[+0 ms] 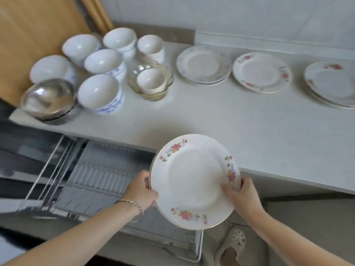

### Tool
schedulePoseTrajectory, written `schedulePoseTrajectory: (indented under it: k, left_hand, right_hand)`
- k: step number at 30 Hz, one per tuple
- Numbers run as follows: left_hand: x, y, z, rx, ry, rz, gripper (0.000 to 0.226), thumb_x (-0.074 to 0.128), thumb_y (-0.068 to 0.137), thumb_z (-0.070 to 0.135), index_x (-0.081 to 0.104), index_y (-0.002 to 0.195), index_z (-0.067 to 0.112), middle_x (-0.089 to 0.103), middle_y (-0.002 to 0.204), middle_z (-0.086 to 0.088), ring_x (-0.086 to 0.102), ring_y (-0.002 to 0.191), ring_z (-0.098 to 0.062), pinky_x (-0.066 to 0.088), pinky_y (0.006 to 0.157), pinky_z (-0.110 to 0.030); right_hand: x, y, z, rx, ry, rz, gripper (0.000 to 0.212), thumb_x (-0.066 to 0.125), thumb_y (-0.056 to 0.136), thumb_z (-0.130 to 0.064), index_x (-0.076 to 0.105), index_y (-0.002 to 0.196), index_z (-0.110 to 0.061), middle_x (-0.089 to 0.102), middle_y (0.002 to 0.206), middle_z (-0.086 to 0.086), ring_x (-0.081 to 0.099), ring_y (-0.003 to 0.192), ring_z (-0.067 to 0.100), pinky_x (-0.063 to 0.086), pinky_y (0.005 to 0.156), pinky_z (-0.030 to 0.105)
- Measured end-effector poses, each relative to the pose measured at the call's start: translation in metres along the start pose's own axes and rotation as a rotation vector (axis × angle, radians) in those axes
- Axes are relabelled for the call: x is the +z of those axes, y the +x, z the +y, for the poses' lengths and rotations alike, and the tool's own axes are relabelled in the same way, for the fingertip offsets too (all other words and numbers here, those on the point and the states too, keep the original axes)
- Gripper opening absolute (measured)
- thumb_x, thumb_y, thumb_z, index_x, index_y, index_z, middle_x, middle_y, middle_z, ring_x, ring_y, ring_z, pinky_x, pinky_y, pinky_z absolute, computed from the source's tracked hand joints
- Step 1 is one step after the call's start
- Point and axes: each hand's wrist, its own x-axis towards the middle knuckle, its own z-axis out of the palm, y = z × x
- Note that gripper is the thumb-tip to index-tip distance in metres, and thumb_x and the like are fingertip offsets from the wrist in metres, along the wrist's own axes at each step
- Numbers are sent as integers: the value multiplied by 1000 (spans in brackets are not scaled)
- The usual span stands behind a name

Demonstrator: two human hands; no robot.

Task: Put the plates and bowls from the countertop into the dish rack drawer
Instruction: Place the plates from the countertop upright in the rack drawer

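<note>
While both hands (143, 191) grip it, round glossy floral plate (194, 179) hangs over wire rack (99, 181).

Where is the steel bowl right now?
In the head view, the steel bowl sits at the countertop's front left corner, beside a blue-patterned white bowl, above the open rack drawer.

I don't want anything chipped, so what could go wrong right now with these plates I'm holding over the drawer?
The left hand and right hand grip the flowered plates only at the rims; there seem to be two stacked, so one might slide off. They hang over the open dish rack drawer, so a slip could hit the wire.
</note>
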Motion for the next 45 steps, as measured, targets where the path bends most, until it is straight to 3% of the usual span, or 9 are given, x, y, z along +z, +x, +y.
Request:
schedulePoseTrajectory:
  k: [7, 12, 15, 18, 26, 33, 37, 43, 45]
  left_hand:
    - [-45, 39, -96, -286, 113, -40, 34, 56, 80, -10, 44, 99, 16, 52, 87, 4, 61, 78, -18, 57, 50, -22]
    - [-24, 96, -134, -371, 244, -87, 28, 51, 82, -8, 44, 90, 17, 50, 91, -1, 62, 88, -24, 60, 73, -38]
    - [-7, 131, -140, -355, 320, -91, 31, 51, 83, -6, 48, 106, 14, 50, 88, 1, 63, 90, -24, 58, 82, -41]
    - [7, 165, -136, -297, 336, -84, 45, 50, 83, -5, 46, 126, 10, 57, 117, -8, 64, 97, -28, 57, 85, -39]
    - [35, 203, -111, -186, 435, 17, 40, 46, 85, -4, 50, 123, 7, 58, 124, -12, 56, 113, -30, 44, 81, -29]
    - [51, 213, -112, -276, 145, 126, 55, 42, 82, 2, 49, 133, 22, 52, 131, -14, 52, 118, -35, 46, 100, -41]
    - [55, 215, -113, -264, -42, 109, 55, 47, 81, 0, 50, 132, 19, 56, 129, -12, 56, 109, -31, 48, 93, -34]
    - [61, 197, -121, -392, -518, 0, 38, 49, 84, -5, 45, 116, 15, 57, 121, -10, 57, 106, -32, 45, 96, -48]
    - [69, 192, -121, -490, -654, -11, 57, 53, 82, -4, 33, 133, 15, 54, 130, -11, 55, 115, -33, 39, 102, -57]
  right_hand:
    - [123, -8, 40, 197, -78, -188, 42, 67, 82, -22, 51, 114, 0, 61, 93, 6, 58, 79, 21, 41, 59, 24]
    - [162, 21, 63, 346, -110, -153, 33, 66, 81, -19, 56, 107, -1, 58, 73, 0, 54, 59, 12, 35, 44, 19]
    - [179, 41, 72, 411, -134, -75, 39, 63, 82, -17, 52, 116, -1, 61, 87, 10, 58, 73, 26, 39, 58, 24]
    - [190, 59, 78, 432, -154, 6, 39, 59, 83, -12, 50, 119, 0, 63, 108, 19, 60, 93, 34, 39, 70, 28]
    - [202, 80, 88, 477, -190, 97, 33, 52, 87, -11, 54, 118, 2, 58, 117, 23, 59, 103, 34, 35, 68, 26]
    - [205, 83, 86, 539, 26, 186, 61, 43, 85, 1, 39, 141, -22, 64, 95, 16, 48, 62, 23, 27, 44, 21]
    - [205, 87, 85, 521, 18, 145, 65, 45, 83, -1, 34, 142, -25, 67, 97, 9, 46, 54, 16, 25, 41, 17]
    - [208, 84, 87, 483, 32, 74, 69, 41, 83, 1, 23, 146, -18, 58, 129, 8, 59, 93, 31, 44, 61, 24]
    - [207, 86, 86, 472, 30, 60, 71, 39, 84, 3, 18, 148, -18, 54, 134, 7, 58, 93, 30, 42, 61, 23]
